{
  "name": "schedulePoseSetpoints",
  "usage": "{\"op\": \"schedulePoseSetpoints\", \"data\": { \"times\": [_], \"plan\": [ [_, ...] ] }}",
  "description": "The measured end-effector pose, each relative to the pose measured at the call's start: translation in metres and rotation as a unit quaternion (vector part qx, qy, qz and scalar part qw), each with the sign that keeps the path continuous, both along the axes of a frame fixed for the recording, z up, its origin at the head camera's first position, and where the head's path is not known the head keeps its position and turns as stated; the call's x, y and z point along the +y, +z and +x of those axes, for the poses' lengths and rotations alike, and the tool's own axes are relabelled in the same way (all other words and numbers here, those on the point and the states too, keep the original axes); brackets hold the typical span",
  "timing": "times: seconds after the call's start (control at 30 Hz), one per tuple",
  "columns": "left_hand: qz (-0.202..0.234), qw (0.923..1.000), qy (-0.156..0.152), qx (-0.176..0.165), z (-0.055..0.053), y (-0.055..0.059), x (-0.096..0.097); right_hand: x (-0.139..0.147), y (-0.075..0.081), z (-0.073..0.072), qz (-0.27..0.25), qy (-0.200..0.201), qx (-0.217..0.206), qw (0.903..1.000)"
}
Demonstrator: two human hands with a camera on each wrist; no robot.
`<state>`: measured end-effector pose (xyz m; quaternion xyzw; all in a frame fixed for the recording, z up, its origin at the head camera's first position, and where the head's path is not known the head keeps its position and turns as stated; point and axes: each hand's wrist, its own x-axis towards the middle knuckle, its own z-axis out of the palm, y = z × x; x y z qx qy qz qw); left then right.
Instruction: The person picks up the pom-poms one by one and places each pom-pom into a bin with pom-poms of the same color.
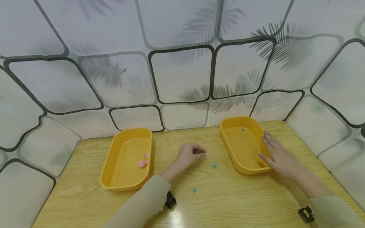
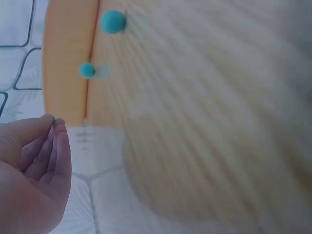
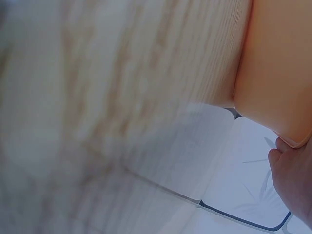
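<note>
My left hand [image 1: 186, 156] is over the table between the two trays, thumb and fingertips pinching a tiny teal ball [image 2: 53, 118]. Just right of it on the wood lies a teal ball [image 1: 214, 165], and a smaller teal bead [image 1: 195, 190] lies nearer the front. My right hand [image 1: 280, 156] rests on the right rim of the right yellow tray [image 1: 232, 155], fingers extended and thumb reaching over the edge. Inside that tray, toward the back, sits one small teal bead [image 1: 243, 129]. The right wrist view catches only part of this hand at the tray's edge.
A second yellow tray [image 1: 111, 171] stands on the left, holding a larger pink ball [image 1: 142, 164] and several small pink ones. Both trays sit on a wood-grain table [image 1: 228, 202]. Patterned cloth [image 1: 182, 76] with dark outlines rises behind and along the sides.
</note>
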<state>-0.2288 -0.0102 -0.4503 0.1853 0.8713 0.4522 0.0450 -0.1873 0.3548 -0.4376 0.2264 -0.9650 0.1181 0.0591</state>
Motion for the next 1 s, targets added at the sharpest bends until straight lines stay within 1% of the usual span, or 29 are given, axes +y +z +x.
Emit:
{"op": "schedulePoseSetpoints", "data": {
  "times": [0.2, 0.33, 0.53, 0.6, 0.8, 1.0],
  "plan": [
    [-0.004, 0.9999, -0.01, 0.012, -0.004, 0.011, 0.021, -0.001, 0.001, 0.0, 0.003, 0.004, 0.016, 0.9999],
    [0.0, 0.9998, -0.015, 0.013, -0.006, 0.018, 0.035, 0.0, 0.0, 0.0, 0.002, 0.004, 0.013, 0.9999],
    [0.009, 0.9992, -0.02, 0.034, -0.012, 0.029, 0.057, 0.0, 0.0, 0.001, -0.004, 0.001, 0.007, 1.0],
    [0.014, 0.999, -0.02, 0.036, -0.014, 0.032, 0.064, 0.0, 0.0, 0.001, -0.004, 0.0, 0.006, 1.0],
    [0.027, 0.9988, -0.026, 0.031, -0.018, 0.035, 0.082, 0.001, 0.0, 0.0, 0.002, 0.004, 0.009, 1.0],
    [0.025, 0.9989, -0.019, 0.034, -0.022, 0.04, 0.094, 0.0, -0.002, -0.001, 0.003, 0.001, 0.008, 1.0]
  ]
}}
